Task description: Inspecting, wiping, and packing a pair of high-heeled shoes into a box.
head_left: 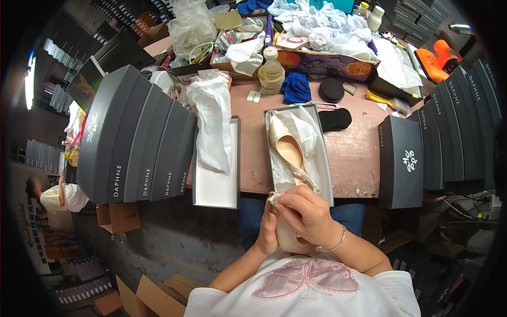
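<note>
Close to my body, my left hand [267,232] is closed around the side of a beige shoe [288,238], partly hidden behind my fingers. My right hand [306,214] bends over the same shoe, thumb and finger pinching a small pale part at its upper end; whether this is the strap I cannot tell. Just beyond my hands, a gold pointed flat shoe [280,129] with a slim strap lies on white tissue paper [309,127] inside an open grey shoebox [328,177]. To the left, a white-lined box lid [216,193] holds another crumpled tissue sheet [214,127].
Dark grey shoeboxes stand in rows at left [134,137] and right [401,158]. Toward the back are a glue bottle [271,74], a blue cloth [296,87], a round black tin [331,90], a yellow-handled brush [385,100] and an orange tape dispenser [435,63].
</note>
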